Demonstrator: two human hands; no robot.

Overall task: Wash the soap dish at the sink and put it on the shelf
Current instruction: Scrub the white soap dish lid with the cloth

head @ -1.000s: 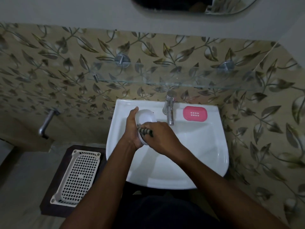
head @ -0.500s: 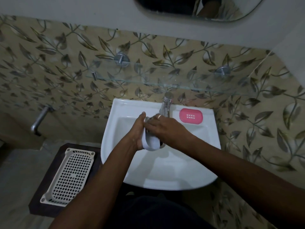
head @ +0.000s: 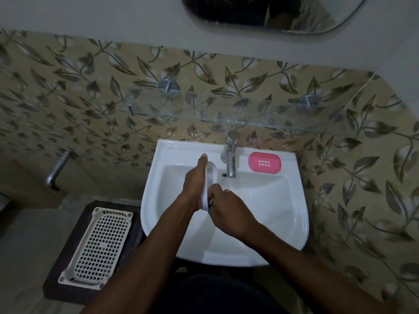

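Over the white sink [head: 274, 214] my left hand [head: 194, 186] holds a white soap dish [head: 212, 175] turned on its edge, just left of the chrome tap [head: 230, 159]. My right hand [head: 229, 211] grips a dark scrubber [head: 211, 202] and presses it against the lower end of the dish. Most of the scrubber is hidden under my fingers. No running water is visible at the tap. The glass shelf [head: 204, 115] runs along the tiled wall above the sink.
A pink soap dish part [head: 264, 163] lies on the sink rim right of the tap. A white perforated basket [head: 99, 243] sits on a dark stool [head: 74, 232] left of the sink. A wall tap [head: 56, 171] sticks out at far left. A mirror [head: 260, 12] hangs above.
The soap dish has turned from facing me to standing on its edge. My right hand with the scrubber slid from the top of the dish down to its lower end.
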